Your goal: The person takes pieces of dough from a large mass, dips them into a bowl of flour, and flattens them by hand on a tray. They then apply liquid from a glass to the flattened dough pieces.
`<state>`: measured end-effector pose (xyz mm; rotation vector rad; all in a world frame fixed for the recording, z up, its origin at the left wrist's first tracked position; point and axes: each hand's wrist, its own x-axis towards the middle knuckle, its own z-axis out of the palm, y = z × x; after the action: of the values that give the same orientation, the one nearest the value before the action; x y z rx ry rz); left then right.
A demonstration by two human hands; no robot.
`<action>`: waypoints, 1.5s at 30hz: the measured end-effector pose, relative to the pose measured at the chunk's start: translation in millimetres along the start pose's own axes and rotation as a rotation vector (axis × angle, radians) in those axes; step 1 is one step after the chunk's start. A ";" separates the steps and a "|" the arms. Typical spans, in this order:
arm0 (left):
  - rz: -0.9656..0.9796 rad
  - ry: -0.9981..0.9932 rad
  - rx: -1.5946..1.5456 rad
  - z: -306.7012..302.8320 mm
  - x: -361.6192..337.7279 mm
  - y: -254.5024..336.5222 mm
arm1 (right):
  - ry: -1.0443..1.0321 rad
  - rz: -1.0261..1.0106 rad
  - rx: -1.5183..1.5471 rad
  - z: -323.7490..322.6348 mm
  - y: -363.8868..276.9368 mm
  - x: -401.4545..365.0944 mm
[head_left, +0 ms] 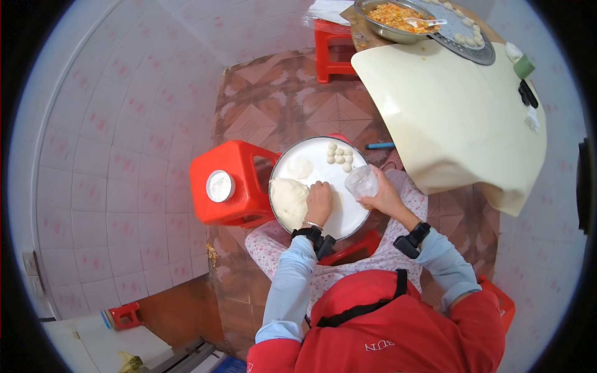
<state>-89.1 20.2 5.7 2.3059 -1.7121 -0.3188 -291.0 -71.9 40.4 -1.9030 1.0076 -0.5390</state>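
Observation:
A large round tray [351,221] with a white, floury surface rests at my lap. On its left side lies a big lump of pale dough [288,200]. Curled fingers of my left hand [319,202] press down right beside the lump's right edge; what they hold, if anything, is hidden. My right hand [387,198] grips a clear plastic cup [361,181], tilted over the tray's right rim. Several small dough balls [339,154] sit together near the far rim. A flat round dough wrapper [300,167] lies above the lump.
A red stool [214,158] at the left carries a white bowl of flour [220,186]. At the upper right, a table with a cream cover [448,105] holds a metal bowl [398,36] of chopped filling and a perforated tray [479,55] of dumplings. Another red stool [322,53] stands behind.

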 end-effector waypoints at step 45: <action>-0.079 0.239 -0.718 -19.4 -55.4 21.2 | -0.294 -0.552 -0.607 36.6 -37.1 22.4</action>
<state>-117.9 68.7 32.3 1.7892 -1.1390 -0.5425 -236.7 -61.5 53.0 -2.7356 0.4637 -0.2467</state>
